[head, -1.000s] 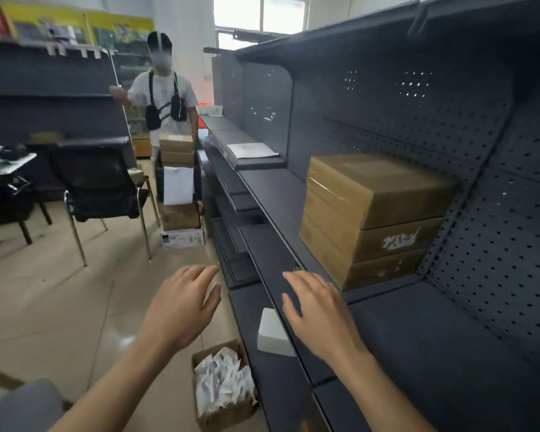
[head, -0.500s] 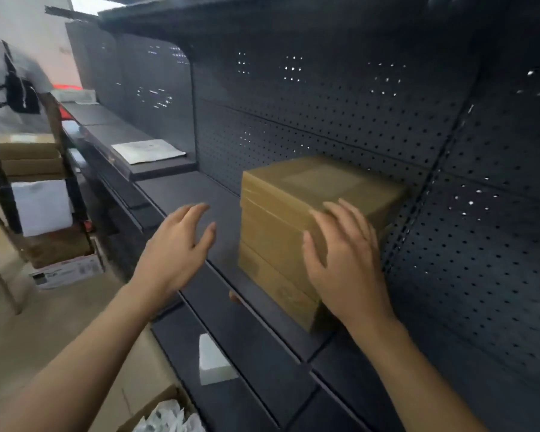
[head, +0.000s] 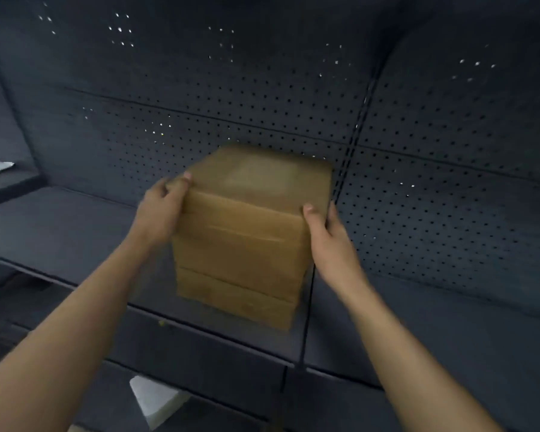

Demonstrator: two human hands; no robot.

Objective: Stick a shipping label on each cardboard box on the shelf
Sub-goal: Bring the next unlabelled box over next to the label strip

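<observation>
Stack of cardboard boxes [head: 237,275] sits on the shelf [head: 60,226] w/ the pegboard [head: 200,120] behind it. Left hand [head: 161,210] curls round the left-front corner of the top box [head: 262,179]; right hand [head: 329,241] clamps its right side, thumb on the front edge. No label on visible faces. Risk: an uneven pull may drag the box beneath, tipping the stack off the shelf lip. White block [head: 156,400], poss. labels, lies below the stack.

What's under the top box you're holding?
Under the top box sit a middle box and a bottom box, on the dark shelf. Their top faces are covered.
</observation>
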